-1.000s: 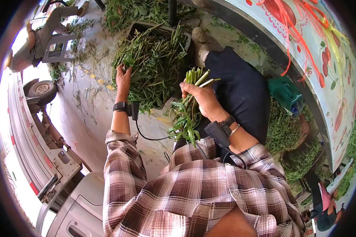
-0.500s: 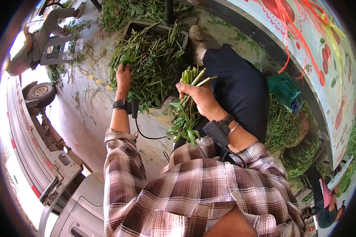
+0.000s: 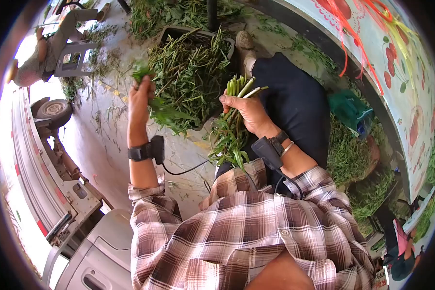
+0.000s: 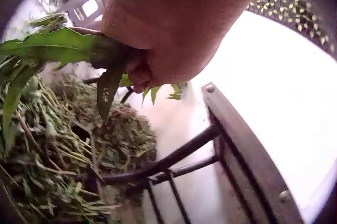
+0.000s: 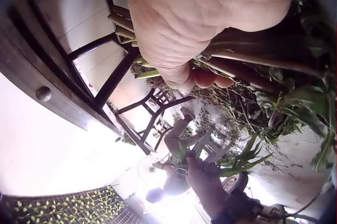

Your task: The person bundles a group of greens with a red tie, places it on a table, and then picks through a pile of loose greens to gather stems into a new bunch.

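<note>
In the head view the left hand pinches a leafy green sprig beside the left edge of a dark crate heaped with cut stems and leaves. The left wrist view shows long green leaves coming out of that curled hand. Over the dark-trousered lap, the right hand grips a bunch of thick stems, cut ends up and leaves hanging below. From the right wrist, the fingers of the right hand are curled round the stems, partly hiding them.
More greenery lies right of the lap, near a green plastic bag. A table with a patterned cloth stands at the right. A vehicle is at the left, with a person on a grey stool at upper left.
The left hand has lifted from the heap and moved left and towards the body, with a sprig in its fingers. The right hand still grips its bunch, nearly in the same place.
</note>
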The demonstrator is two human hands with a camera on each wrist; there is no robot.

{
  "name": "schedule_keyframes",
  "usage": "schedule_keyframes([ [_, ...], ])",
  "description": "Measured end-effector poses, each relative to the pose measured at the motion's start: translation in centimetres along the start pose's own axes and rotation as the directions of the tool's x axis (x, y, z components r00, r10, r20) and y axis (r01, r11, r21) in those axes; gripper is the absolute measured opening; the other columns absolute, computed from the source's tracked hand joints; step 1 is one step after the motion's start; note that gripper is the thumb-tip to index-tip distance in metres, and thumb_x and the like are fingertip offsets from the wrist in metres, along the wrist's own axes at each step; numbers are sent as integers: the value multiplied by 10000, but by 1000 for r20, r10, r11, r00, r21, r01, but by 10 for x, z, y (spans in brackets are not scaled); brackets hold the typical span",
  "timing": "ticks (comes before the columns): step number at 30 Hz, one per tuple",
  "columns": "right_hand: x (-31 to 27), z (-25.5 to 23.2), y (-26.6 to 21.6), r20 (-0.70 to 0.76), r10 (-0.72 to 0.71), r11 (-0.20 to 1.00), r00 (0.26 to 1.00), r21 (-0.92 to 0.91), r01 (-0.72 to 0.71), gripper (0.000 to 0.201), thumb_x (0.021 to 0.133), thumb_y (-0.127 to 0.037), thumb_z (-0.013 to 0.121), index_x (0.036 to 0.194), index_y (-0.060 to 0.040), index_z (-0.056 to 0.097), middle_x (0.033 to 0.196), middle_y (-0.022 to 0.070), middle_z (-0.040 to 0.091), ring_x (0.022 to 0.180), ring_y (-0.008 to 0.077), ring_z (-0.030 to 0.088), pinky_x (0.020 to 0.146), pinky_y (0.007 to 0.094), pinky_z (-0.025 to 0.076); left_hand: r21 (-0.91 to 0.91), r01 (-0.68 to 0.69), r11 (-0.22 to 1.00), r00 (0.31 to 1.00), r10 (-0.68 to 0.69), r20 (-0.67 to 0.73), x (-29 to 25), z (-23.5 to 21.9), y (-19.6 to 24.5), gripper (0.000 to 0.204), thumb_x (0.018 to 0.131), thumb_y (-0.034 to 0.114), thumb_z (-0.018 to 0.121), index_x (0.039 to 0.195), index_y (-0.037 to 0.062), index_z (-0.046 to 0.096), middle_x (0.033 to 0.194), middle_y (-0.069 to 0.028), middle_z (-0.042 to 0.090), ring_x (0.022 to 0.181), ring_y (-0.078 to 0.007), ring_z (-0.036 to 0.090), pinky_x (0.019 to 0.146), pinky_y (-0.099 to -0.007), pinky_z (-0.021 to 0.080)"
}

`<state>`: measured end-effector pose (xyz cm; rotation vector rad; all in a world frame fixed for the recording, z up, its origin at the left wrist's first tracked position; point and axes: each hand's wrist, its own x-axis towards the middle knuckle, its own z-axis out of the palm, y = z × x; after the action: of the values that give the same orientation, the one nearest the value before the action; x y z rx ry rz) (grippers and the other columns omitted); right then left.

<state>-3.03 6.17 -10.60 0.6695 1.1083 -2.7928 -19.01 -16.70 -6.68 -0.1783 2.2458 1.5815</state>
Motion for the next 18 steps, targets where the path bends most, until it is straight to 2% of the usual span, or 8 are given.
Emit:
schedule_keyframes([
  [3, 0, 1, 1, 9, -66, 998, 998, 16, 66, 166, 718, -39, 699, 819, -34, 567, 707, 29, 579, 589, 116, 551, 528, 253, 459, -129, 64, 990, 954, -23, 298, -15, 46, -2, 341, 938, 299, 448, 1107, 31, 575, 948, -29, 650, 793, -79, 526, 674, -235, 440],
  [5, 0, 0, 0, -2, -75, 997, 997, 8, 75, 165, 713, -34, 700, 815, -31, 570, 714, 28, 582, 602, 113, 554, 542, 247, 461, -253, 143, 957, 923, -36, 384, -32, 80, 5, 371, 949, 290, 420, 1169, 8, 518, 1086, -82, 614, 949, -139, 562, 787, -283, 464],
  [9, -1, -2, -1, 6, -51, 998, 999, 22, 51, 209, 701, 7, 695, 866, -47, 580, 796, 5, 592, 683, 100, 557, 601, 247, 463, -345, 294, 892, 823, -52, 566, -51, 122, 5, 438, 955, 317, 388, 1231, -16, 453, 1199, -129, 543, 1060, -203, 537, 900, -308, 426],
  [11, -1, 1, 0, 17, -126, 990, 992, -60, 127, 241, 696, 15, 694, 913, -33, 598, 844, 14, 616, 747, 102, 571, 668, 250, 470, -316, 284, 905, 837, -73, 543, -58, 132, 10, 454, 953, 343, 394, 1219, -17, 470, 1145, -102, 566, 1020, -171, 542, 886, -295, 418],
  [12, -4, 0, -1, 19, -74, 996, 997, -53, 75, 265, 690, 19, 691, 938, -26, 609, 879, 22, 628, 786, 103, 575, 711, 251, 468, -311, 286, 906, 835, -76, 544, -60, 134, 9, 454, 953, 343, 394, 1219, -17, 470, 1145, -102, 566, 1020, -171, 542, 886, -295, 418],
  [14, -5, 4, -5, -1, -87, 994, 996, -74, 86, 268, 685, 19, 687, 939, -27, 612, 876, 20, 628, 778, 104, 576, 699, 253, 469, -161, 136, 978, 882, -46, 468, -65, 138, 9, 446, 949, 351, 412, 1184, -19, 500, 1068, -76, 587, 956, -138, 551, 851, -276, 426],
  [17, -3, 4, -1, -8, -61, 996, 998, -72, 61, 271, 676, 20, 677, 934, -30, 614, 854, 15, 623, 741, 106, 575, 654, 255, 471, -250, 91, 964, 929, 9, 369, -77, 150, 22, 428, 943, 345, 440, 1164, -14, 512, 1010, -56, 590, 888, -108, 547, 813, -244, 428],
  [18, -2, 2, 2, 9, -18, 999, 1000, -50, 18, 270, 672, 21, 671, 929, -33, 613, 836, 12, 617, 713, 106, 574, 621, 255, 471, -293, 82, 953, 943, 21, 333, -77, 154, 20, 396, 937, 341, 460, 1104, -7, 551, 886, -44, 610, 701, -87, 548, 630, -209, 453],
])
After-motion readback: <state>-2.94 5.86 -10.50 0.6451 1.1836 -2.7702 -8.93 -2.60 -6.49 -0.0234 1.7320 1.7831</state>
